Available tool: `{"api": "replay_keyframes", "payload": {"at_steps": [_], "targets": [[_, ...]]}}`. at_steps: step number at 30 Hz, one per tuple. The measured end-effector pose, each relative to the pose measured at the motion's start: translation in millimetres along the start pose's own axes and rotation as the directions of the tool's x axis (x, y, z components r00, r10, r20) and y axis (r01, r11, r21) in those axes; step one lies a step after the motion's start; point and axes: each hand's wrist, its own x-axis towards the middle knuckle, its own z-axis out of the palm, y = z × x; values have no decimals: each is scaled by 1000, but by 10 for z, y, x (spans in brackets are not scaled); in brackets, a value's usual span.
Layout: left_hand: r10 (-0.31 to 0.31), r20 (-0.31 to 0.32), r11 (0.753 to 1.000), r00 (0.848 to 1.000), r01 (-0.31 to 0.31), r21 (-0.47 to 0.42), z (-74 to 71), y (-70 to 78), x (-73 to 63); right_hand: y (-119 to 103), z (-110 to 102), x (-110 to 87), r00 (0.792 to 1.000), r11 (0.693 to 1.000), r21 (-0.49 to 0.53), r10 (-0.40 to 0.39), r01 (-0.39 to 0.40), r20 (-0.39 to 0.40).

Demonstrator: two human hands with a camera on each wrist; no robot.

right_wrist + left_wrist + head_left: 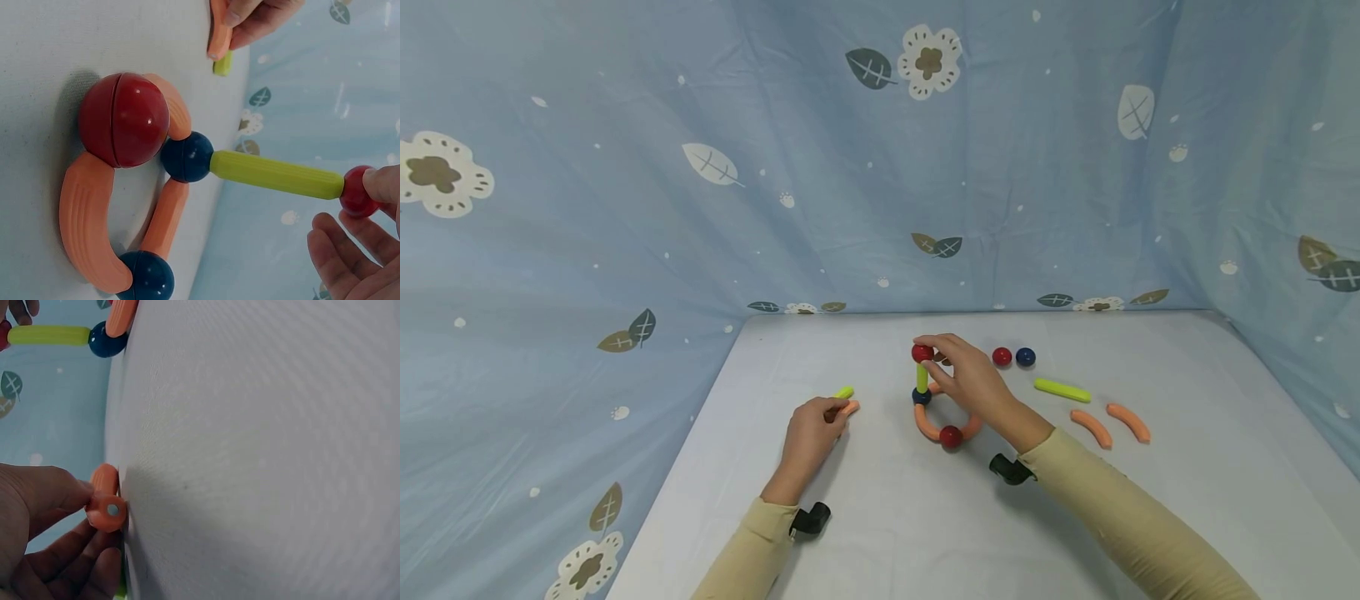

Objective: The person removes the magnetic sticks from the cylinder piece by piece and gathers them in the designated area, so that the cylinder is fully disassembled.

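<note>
My right hand (973, 379) pinches a small red ball (922, 353) between thumb and fingers. That ball caps an upright green stick (278, 175), whose lower end meets a blue ball (187, 156). The blue ball belongs to a ring of curved orange sticks (87, 219), along with a larger-looking red ball (951, 437) and another blue ball (150, 278). Left of the ring, my left hand (808, 437) pinches a curved orange stick (100, 516) low at the table surface. A green stick (845, 392) lies just beyond those fingers, partly hidden by them.
Right of the ring lie a red ball (1002, 357) and a blue ball (1026, 357) side by side, a straight green stick (1062, 390) and two curved orange sticks (1092, 429). A white-covered table (880, 517) meets a blue patterned cloth (820, 167) at its back and sides.
</note>
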Motion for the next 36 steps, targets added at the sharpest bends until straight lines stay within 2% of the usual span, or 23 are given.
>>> {"api": "replay_keyframes", "payload": {"at_steps": [16, 29, 33, 36], "targets": [[-10, 4, 1000, 1000, 10, 6, -15, 31, -8, -9, -8, 5, 1000, 1000, -4, 6, -6, 7], [54, -58, 997, 997, -57, -54, -4, 74, 13, -8, -4, 4, 1000, 1000, 14, -11, 10, 10], [71, -69, 993, 995, -77, -90, 7, 102, 18, -18, 2, 6, 1000, 1000, 10, -1, 1, 13], [84, -79, 992, 993, -91, -83, 28, 126, 22, -31, 9, 6, 1000, 1000, 13, 11, -11, 16]]}}
